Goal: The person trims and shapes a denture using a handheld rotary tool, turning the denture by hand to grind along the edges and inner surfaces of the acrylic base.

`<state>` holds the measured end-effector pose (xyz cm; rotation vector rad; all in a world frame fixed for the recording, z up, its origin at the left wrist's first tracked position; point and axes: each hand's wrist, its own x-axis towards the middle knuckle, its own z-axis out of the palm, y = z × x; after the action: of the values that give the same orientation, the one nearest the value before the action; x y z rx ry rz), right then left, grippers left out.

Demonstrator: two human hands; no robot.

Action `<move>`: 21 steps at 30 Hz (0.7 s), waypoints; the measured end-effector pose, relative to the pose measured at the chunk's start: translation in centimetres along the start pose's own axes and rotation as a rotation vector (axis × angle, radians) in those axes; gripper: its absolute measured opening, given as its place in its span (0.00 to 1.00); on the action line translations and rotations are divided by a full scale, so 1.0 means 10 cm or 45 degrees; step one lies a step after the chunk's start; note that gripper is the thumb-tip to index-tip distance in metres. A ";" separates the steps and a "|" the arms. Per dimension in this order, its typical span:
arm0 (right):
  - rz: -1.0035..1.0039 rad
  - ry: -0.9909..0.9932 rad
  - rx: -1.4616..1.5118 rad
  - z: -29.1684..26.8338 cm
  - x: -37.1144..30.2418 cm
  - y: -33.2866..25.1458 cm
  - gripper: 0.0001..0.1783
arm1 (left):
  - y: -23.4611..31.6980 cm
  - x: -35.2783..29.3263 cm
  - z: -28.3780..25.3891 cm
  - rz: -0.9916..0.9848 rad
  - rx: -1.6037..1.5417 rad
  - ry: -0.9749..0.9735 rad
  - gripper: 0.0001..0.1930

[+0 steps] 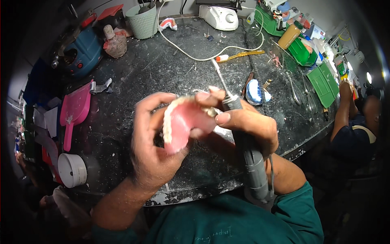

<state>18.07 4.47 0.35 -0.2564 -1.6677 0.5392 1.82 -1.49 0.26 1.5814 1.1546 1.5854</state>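
A pink denture (183, 122) with a row of cream teeth is held up over the dark bench. My left hand (148, 142) is closed around its left side, fingers behind and thumb below. In my right hand (254, 126) lies a dark grey rotary handpiece (251, 162), its thin shank pointing up and away, clear of the denture. The thumb and fingertips of that same hand also touch the right end of the denture. Slight blur hides the finer detail of the teeth and fingertips.
A pink dustpan (79, 103) and a round white container (72, 170) sit on the left. Far back stand a woven pot (141, 22) and a white control unit (219, 18) with a looping cable. A blue-and-white dental model (255, 91) lies right, near green trays (323, 85) and a co-worker's arm.
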 end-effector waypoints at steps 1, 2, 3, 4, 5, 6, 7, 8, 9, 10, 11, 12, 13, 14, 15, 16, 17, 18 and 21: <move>-0.095 -0.024 -0.096 -0.04 0.03 0.04 0.23 | -0.03 -0.03 -0.05 0.041 0.281 -0.003 0.27; -0.189 -0.049 -0.193 -0.08 0.05 0.05 0.23 | -0.02 -0.01 -0.06 0.046 0.276 -0.008 0.27; -0.128 -0.131 -0.266 -0.09 0.06 -0.01 0.24 | -0.01 -0.01 -0.09 0.137 0.423 0.012 0.25; -0.125 -0.132 -0.261 -0.10 0.06 0.00 0.24 | 0.00 0.00 -0.11 0.230 0.570 0.030 0.23; -0.122 -0.182 -0.233 -0.11 0.06 0.01 0.24 | 0.01 0.01 -0.12 0.207 0.685 0.072 0.16; -0.122 -0.231 -0.212 -0.13 0.07 0.00 0.25 | 0.06 0.01 -0.11 0.208 0.683 0.071 0.16; -0.038 -0.235 -0.261 -0.12 0.09 -0.10 0.24 | 0.11 0.01 -0.09 0.056 0.643 0.052 0.13; -0.039 -0.236 -0.264 -0.14 0.08 -0.14 0.24 | 0.13 0.00 -0.08 -0.096 0.602 0.033 0.12; -0.107 -0.204 -0.276 -0.16 0.08 -0.15 0.19 | 0.05 0.00 -0.08 0.029 0.696 0.082 0.13; -0.174 -0.171 -0.288 -0.16 0.06 -0.16 0.19 | 0.04 -0.01 -0.10 0.026 0.701 0.086 0.13; -0.206 -0.185 -0.339 -0.16 0.01 -0.18 0.21 | 0.04 -0.02 -0.11 -0.030 0.667 0.100 0.13; -0.256 -0.232 -0.341 -0.15 -0.02 -0.21 0.17 | 0.04 -0.03 -0.11 -0.083 0.629 0.108 0.12; -0.304 -0.327 -0.380 -0.16 -0.02 -0.22 0.16 | 0.07 -0.01 -0.10 -0.042 0.661 0.103 0.14; -0.351 -0.422 -0.420 -0.17 -0.02 -0.23 0.15 | 0.10 -0.01 -0.11 -0.042 0.662 0.102 0.14; -0.236 -0.441 -0.453 -0.15 -0.01 -0.27 0.14 | 0.12 -0.02 -0.11 -0.154 0.574 0.082 0.16; -0.163 -0.442 -0.397 -0.14 -0.02 -0.25 0.14 | 0.12 -0.02 -0.11 -0.266 0.484 0.060 0.17; -0.096 -0.421 -0.383 -0.13 -0.01 -0.25 0.15 | 0.07 -0.03 -0.15 -0.174 0.554 0.007 0.19; -0.033 -0.402 -0.360 -0.11 0.01 -0.26 0.16 | 0.09 -0.03 -0.15 -0.176 0.557 0.011 0.19; 0.001 -0.392 -0.318 -0.12 0.06 -0.28 0.17 | 0.08 -0.02 -0.14 -0.170 0.614 0.045 0.19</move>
<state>19.51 2.58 2.28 -0.3698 -2.0376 0.3827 0.60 -2.22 1.05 1.7253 1.7192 1.3133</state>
